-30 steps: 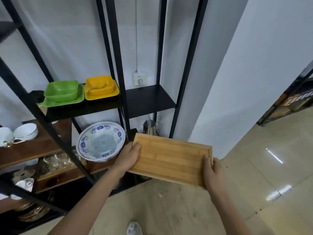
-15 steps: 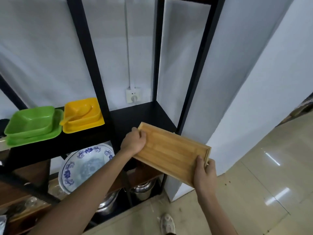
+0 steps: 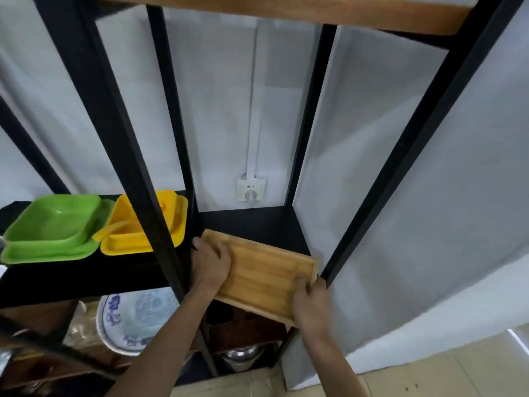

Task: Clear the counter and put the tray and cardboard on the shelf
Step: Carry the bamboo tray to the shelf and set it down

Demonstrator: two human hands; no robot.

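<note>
Left hand (image 3: 210, 263) and right hand (image 3: 310, 303) clamped on shallow rectangular bamboo tray (image 3: 264, 275) | judged stiff, light | best held at short rims | black shelf board (image 3: 252, 224) beneath.

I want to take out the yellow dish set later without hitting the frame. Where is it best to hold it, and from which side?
Probably grip the yellow dish set by the lower plate's front rim, coming from the front, left of the black post that crosses it. The rim is flat and overhangs the bowl, so a hand could pinch it. The green set crowds its left side.
</note>
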